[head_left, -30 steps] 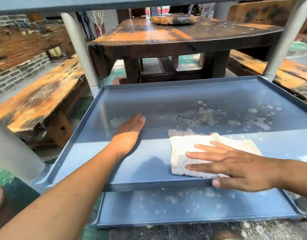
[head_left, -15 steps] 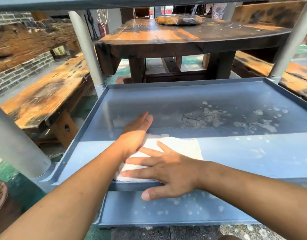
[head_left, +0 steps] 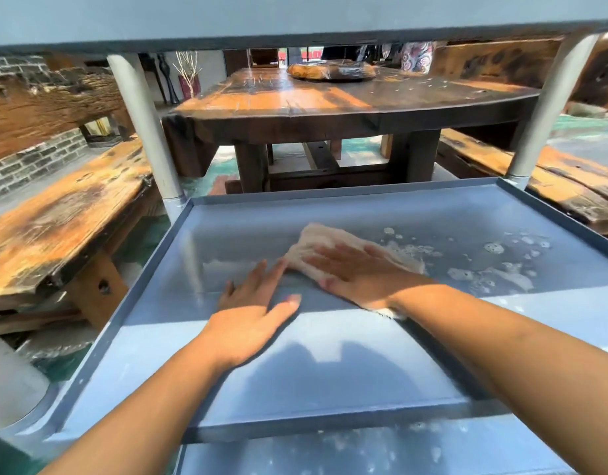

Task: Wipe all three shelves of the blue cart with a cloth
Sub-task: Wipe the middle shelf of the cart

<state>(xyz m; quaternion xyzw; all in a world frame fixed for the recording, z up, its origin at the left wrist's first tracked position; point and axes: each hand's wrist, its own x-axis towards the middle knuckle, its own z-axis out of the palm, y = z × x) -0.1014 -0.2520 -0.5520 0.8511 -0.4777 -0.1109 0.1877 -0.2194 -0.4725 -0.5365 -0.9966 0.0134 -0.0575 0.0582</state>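
The blue cart's middle shelf (head_left: 227, 389) fills the view, with white foam patches (head_left: 491, 272) on its far right part. A white cloth (head_left: 324, 240) lies flat near the shelf's middle. My right hand (head_left: 357, 272) presses palm-down on the cloth, fingers spread and pointing left. My left hand (head_left: 254, 317) rests flat on the bare shelf just left of the cloth, its fingertips touching the cloth's edge. The top shelf (head_left: 295, 15) crosses overhead. The bottom shelf (head_left: 364, 454) shows below the front rim, speckled with white spots.
Grey cart posts stand at the far left (head_left: 148, 132), far right (head_left: 549, 108) and near left (head_left: 11, 382). Beyond the cart is a dark wooden table (head_left: 330, 101) with wooden benches on the left (head_left: 55, 214) and right (head_left: 569, 180). A brick wall (head_left: 28, 162) runs at the left.
My right hand has slid the cloth from the front left of the shelf away from me, toward the foam at the middle. My left hand stays flat on the shelf.
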